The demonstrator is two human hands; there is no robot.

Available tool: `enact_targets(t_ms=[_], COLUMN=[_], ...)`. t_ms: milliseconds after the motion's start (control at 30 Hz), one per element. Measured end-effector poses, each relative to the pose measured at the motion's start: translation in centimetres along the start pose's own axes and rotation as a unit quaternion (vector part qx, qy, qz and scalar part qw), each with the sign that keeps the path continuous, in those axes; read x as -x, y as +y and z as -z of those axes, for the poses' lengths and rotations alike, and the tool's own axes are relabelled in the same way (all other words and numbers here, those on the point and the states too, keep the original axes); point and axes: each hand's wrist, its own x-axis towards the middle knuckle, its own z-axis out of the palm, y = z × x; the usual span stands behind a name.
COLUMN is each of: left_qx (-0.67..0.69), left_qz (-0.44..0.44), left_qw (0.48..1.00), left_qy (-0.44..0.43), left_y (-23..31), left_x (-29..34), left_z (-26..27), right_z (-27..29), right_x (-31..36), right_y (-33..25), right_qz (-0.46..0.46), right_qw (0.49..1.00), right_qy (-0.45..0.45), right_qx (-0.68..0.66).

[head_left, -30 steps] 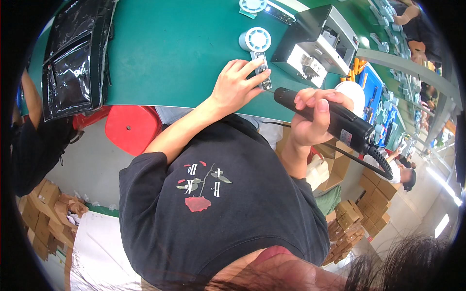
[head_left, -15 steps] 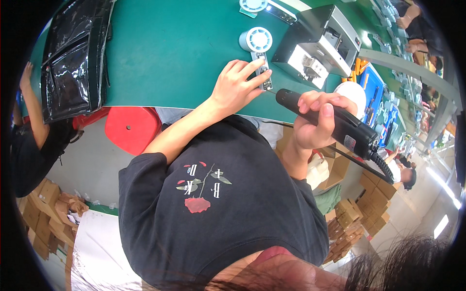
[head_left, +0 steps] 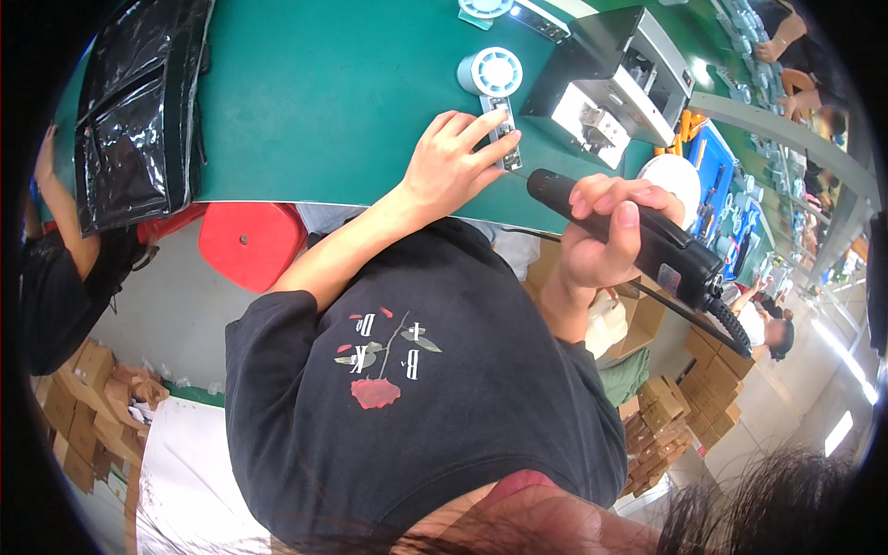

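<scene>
A small handheld fan (head_left: 489, 72) with a round pale-blue head lies on the green tabletop (head_left: 324, 111). Its narrow handle shows inner parts, with no cover over them. My left hand (head_left: 451, 162) grips that handle, fingers laid across it and the thumb side partly hidden. In my right hand (head_left: 603, 227) is a black electric screwdriver (head_left: 668, 254), tilted so its thin bit points left at the handle's near end. Whether the bit touches a screw is too small to tell. A coiled cord (head_left: 731, 324) runs from the screwdriver's back end.
A black-and-silver machine (head_left: 615, 88) stands right of the fan, and another fan (head_left: 486, 7) lies beyond. A white round object (head_left: 673, 180) and a blue tray (head_left: 710, 180) are farther right. At left lies a shiny black bag (head_left: 143, 120), above a red stool (head_left: 250, 242). Other people work at both sides.
</scene>
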Motion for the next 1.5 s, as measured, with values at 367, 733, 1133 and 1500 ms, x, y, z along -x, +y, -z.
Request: enact_targets(t_ms=[367, 733, 1133, 1500], left_qx=[0.012, 0.008, 0.007, 0.004], left_qz=[0.006, 0.005, -0.003, 0.002], left_qw=[1.000, 1.000, 1.000, 1.000], left_qy=[0.001, -0.001, 0.001, -0.010], left_y=[0.3, 0.5, 0.4, 0.1], left_x=[-0.1, -0.2, -0.1, -0.1], left_z=[-0.1, 0.0, 0.0, -0.2], right_z=[-0.1, 0.1, 0.8, 3.5], right_x=[0.6, 0.1, 0.5, -7.3], right_y=[1.2, 0.8, 1.9, -2.2], right_qz=[0.016, 0.012, 0.007, 0.122], right_qw=[1.000, 0.998, 0.995, 0.987], right_qy=[-0.006, -0.057, -0.096, 0.091], right_qx=[-0.016, -0.001, -0.034, 0.047])
